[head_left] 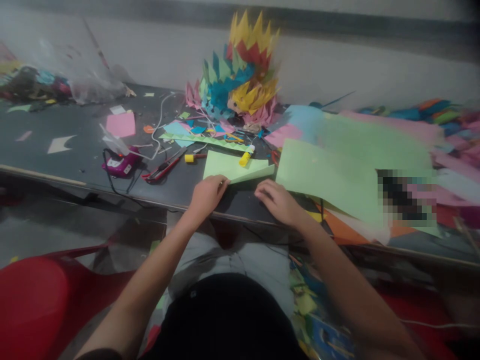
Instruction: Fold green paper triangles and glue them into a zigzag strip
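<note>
My left hand (208, 194) pinches the near left edge of a small light-green paper sheet (221, 165). The sheet's near edge is folded or rolled up into a raised strip toward the right. My right hand (276, 199) is just below that strip's right end, its fingers loosely bent and apart, with nothing visible in them. A yellow glue stick (245, 159) lies on the sheet. Behind it stretches a zigzag-folded green paper strip (210, 141). A yellow cap (189, 158) sits to the left of the sheet.
A red utility knife (165, 167) and a purple power adapter (122, 162) with cables lie left. Behind stands a colourful spiky paper model (240, 75). Large green sheets (326, 170) cover the right side. Paper scraps (198, 129) litter the dark table (86, 122). A red chair (33, 305) stands lower left.
</note>
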Demonstrator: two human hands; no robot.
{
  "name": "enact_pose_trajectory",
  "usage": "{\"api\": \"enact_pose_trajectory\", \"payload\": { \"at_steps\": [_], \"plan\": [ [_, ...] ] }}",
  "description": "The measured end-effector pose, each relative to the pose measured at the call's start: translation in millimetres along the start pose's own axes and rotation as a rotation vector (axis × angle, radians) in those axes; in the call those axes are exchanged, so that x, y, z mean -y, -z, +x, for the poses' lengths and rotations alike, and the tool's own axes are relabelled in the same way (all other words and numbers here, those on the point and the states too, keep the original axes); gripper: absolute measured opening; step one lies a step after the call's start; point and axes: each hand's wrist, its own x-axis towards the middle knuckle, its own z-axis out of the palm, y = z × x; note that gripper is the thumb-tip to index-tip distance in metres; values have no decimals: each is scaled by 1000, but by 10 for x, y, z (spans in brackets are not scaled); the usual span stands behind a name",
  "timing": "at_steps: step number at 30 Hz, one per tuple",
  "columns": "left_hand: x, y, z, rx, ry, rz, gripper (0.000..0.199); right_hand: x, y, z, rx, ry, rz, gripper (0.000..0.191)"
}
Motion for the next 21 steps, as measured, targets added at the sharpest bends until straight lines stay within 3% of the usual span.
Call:
{"api": "enact_pose_trajectory", "payload": {
  "at_steps": [6, 14, 21],
  "plan": [
    [3, -6, 2, 4, 0, -5, 25, 28, -11, -7, -10, -54, -1, 33],
    [6, -5, 2, -4, -15, -5, 25, -28, -59, 22, -209, -137, 358, 31],
    [7, -1, -1, -5, -6, -9, 23, -8, -41, -69, -177, -114, 107, 28]
  ]
}}
